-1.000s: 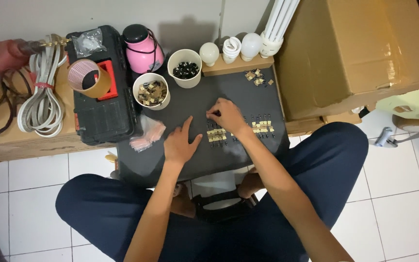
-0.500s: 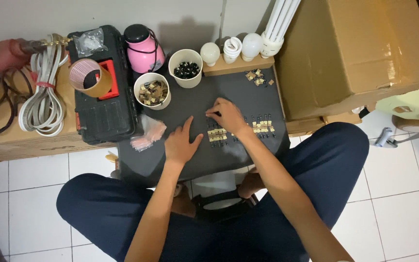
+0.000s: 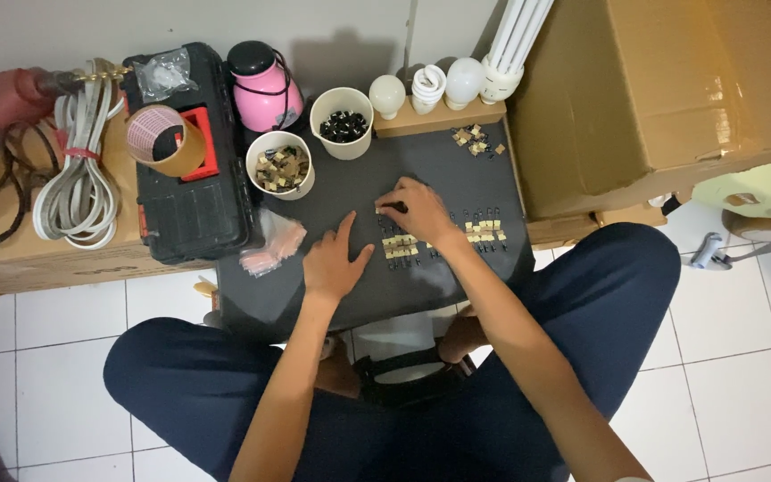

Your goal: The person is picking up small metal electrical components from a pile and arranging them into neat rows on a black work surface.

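Observation:
My left hand (image 3: pixel 334 260) lies flat on the dark board (image 3: pixel 278 295), fingers spread, holding nothing. My right hand (image 3: pixel 418 211) is just to its right, fingertips pinched on a small dark and tan part at the upper end of the rows. Rows of small tan and black parts (image 3: pixel 485 232) lie on the board below and to the right of that hand. A white cup of tan parts (image 3: pixel 280 166) and a white cup of black parts (image 3: pixel 342 124) stand at the board's far edge.
A black toolbox (image 3: pixel 191 192) with a tape roll (image 3: pixel 159 139) sits to the left, beside a coiled white cable (image 3: pixel 78 187). A pink jug (image 3: pixel 266 87), light bulbs (image 3: pixel 428 87) on a wooden strip, a loose heap of parts (image 3: pixel 475 140) and a big cardboard box (image 3: pixel 662 89) stand behind and right.
Both hands stay in almost the same place. My right hand's fingers have shifted slightly at the top of the rows.

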